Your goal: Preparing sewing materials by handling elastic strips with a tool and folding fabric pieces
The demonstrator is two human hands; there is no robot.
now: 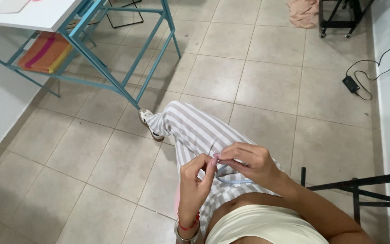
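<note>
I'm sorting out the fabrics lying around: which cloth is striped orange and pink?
The folded cloth on the blue table's lower shelf. The cloth on the floor is plain peach.

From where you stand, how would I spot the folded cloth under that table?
Find the white-topped table with the blue metal frame at the upper left of the tiled floor. On its low shelf lies the folded cloth, orange with pink and yellow stripes. It is the only brightly coloured thing there, unlike the pale peach fabric heaped on the floor at the far top.
</note>
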